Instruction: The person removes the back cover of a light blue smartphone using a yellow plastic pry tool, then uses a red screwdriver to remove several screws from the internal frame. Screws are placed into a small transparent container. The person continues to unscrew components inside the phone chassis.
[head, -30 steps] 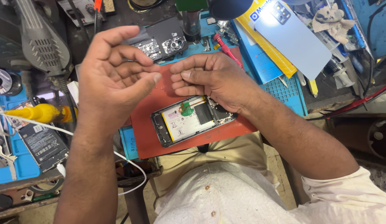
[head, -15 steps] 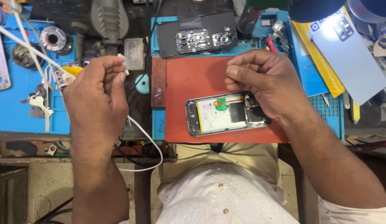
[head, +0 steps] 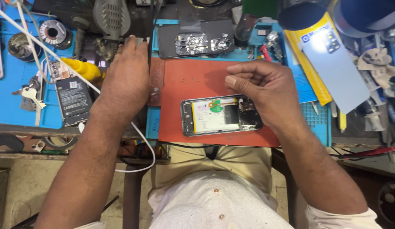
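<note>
The right hand (head: 265, 91) hovers over the red mat (head: 193, 80) with its fingers curled in toward the palm, thumb pressed against the bent forefinger as if pinching something very small; whether anything lies between them cannot be told, since the fingertips fold under and hide the spot. Its heel lies over the right end of the opened phone (head: 220, 115), which lies back-off on the mat at about 5 o'clock from the mat's centre, its pale battery and a green tab showing, and its right end partly covered by that hand. The left hand (head: 125, 74) is at 9 o'clock from the phone, well apart from it, back upward, fingers reaching to 12 o'clock and bunched together onto a small grey object (head: 136, 41) at the mat's upper left corner; the fingertips are hidden behind the knuckles, so it is unclear whether they grip it or merely touch it. A white cable (head: 140, 140) passes under the left wrist and loops down toward 6 o'clock. At 12 o'clock from the phone lies a dark phone back frame (head: 195, 40). At 9 o'clock from the left hand, on a blue mat (head: 15, 97), lies a loose black battery (head: 72, 99) beside a yellow tool handle (head: 82, 68). A pale blue rear cover (head: 337, 72) rests at 2 o'clock, its upper edge cut off by dark containers.
</note>
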{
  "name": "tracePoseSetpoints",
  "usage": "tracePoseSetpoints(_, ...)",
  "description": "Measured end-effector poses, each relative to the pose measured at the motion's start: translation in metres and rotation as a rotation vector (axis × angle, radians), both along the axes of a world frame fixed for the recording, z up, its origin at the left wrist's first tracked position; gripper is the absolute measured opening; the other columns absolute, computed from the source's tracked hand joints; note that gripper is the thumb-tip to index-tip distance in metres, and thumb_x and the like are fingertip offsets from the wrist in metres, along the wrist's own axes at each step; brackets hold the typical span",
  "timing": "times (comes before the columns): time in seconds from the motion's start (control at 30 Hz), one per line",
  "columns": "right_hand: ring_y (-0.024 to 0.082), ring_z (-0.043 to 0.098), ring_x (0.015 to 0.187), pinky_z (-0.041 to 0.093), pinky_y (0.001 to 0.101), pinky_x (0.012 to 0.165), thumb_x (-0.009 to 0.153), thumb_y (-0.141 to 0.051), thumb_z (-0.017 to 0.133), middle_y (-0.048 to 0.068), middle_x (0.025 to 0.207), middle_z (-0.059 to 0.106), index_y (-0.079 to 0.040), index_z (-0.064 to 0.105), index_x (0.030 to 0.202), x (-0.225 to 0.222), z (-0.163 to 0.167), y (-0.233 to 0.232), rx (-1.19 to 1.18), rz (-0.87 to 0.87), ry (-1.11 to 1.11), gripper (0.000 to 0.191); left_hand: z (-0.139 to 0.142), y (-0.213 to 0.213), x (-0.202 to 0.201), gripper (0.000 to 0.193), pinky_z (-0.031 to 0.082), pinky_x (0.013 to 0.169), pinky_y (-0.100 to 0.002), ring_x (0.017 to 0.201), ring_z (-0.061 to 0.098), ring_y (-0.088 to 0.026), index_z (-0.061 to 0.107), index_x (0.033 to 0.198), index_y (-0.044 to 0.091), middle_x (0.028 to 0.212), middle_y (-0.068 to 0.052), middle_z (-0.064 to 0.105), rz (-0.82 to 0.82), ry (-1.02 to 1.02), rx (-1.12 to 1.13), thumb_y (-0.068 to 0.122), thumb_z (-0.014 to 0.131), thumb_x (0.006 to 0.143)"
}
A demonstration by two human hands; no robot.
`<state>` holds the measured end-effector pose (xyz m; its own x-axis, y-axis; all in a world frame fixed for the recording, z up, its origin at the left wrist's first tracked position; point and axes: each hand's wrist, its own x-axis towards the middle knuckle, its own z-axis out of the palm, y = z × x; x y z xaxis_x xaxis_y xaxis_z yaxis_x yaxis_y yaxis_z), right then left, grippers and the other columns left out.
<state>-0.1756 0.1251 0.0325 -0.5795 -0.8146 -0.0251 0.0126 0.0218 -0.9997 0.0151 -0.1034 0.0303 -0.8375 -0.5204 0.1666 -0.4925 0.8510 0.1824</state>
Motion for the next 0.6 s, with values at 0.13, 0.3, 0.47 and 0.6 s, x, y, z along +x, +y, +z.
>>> tracePoseSetpoints(0.13, 0.007, 0.07, 0.086, 0.059, 0.0206, 0.078, 0.092, -0.002, 0.08, 0.007, 0.1, 0.077, 0.0, 0.076, 0.112, -0.002, 0.005, 0.015, -0.01, -0.04, 0.098, 0.02, -0.005, 0.003, -0.005, 0.041, 0.05, 0.1, -0.053, 0.123, 0.056, -0.049, 0.059, 0.119, -0.01, 0.14, -0.033, 0.05, 0.11, -0.099, 0.063, -0.009, 0.065, 0.078)
tracePoseSetpoints(0.3, 0.007, 0.071, 0.089, 0.059, 0.0197, 0.082, 0.094, -0.002, 0.08, 0.006, 0.101, 0.078, -0.001, 0.077, 0.111, 0.0, 0.005, 0.033, -0.024, -0.097, 0.234, 0.018, -0.015, 0.004, 0.004, 0.018, 0.051, 0.096, -0.054, 0.112, 0.062, -0.048, 0.069, 0.105, -0.007, 0.141, -0.03, 0.056, 0.081, 0.056, -0.013, -0.002, 0.06, 0.09)
tracePoseSetpoints(0.47, 0.005, 0.07, 0.084, 0.057, 0.0195, 0.076, 0.094, -0.006, 0.081, 0.004, 0.098, 0.078, -0.004, 0.079, 0.11, -0.005, 0.002, 0.043, 0.061, -0.133, 0.363, 0.017, -0.022, 0.013, 0.013, 0.022, 0.052, 0.099, -0.051, 0.115, 0.063, -0.047, 0.071, 0.111, -0.006, 0.13, -0.028, 0.064, 0.004, 0.245, -0.115, -0.002, 0.059, 0.092)
tracePoseSetpoints(0.6, 0.005, 0.072, 0.082, 0.06, 0.0196, 0.075, 0.092, -0.009, 0.081, 0.003, 0.097, 0.08, -0.005, 0.079, 0.109, -0.004, 0.0, 0.047, 0.12, -0.12, 0.416, 0.017, -0.025, 0.022, 0.024, 0.024, 0.055, 0.098, -0.049, 0.114, 0.066, -0.043, 0.07, 0.119, -0.005, 0.126, -0.024, 0.068, 0.02, 0.381, -0.032, -0.005, 0.058, 0.098)
